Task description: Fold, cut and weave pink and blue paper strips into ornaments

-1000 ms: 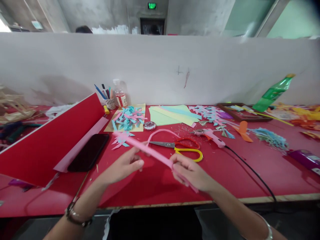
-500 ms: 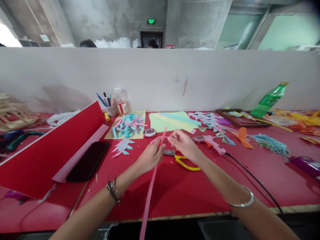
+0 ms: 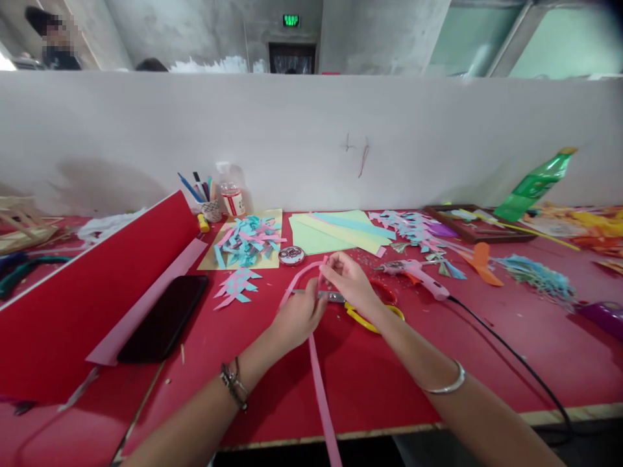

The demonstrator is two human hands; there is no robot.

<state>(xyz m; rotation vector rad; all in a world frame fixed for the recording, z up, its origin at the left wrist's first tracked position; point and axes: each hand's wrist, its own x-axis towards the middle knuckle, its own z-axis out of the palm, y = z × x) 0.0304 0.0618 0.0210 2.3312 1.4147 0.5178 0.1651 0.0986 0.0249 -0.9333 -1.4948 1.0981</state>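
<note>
Head view: both hands meet over the middle of the bench (image 3: 272, 415).
Left hand (image 3: 299, 314): fingers curled closed around the pink strip (image 3: 322, 395).
Right hand (image 3: 350, 285): thumb and fingertips pinched on the strip's top end.
Pink strip: runs down from the left hand past the bench's near edge; its lower end, earlier slanting left, now slants right.
Scissors (image 3: 337, 297): behind the hands, partly covered by them; the red handle, hidden before, now partly shows.
Glue gun (image 3: 421, 277): right of the scissors, cord trailing to the near edge.
Woven pink-and-blue piece (image 3: 238, 284): left of the hands, near the phone (image 3: 165, 318).
Person (image 3: 56, 42): now visible beyond the partition (image 3: 292, 130), upper left.
</note>
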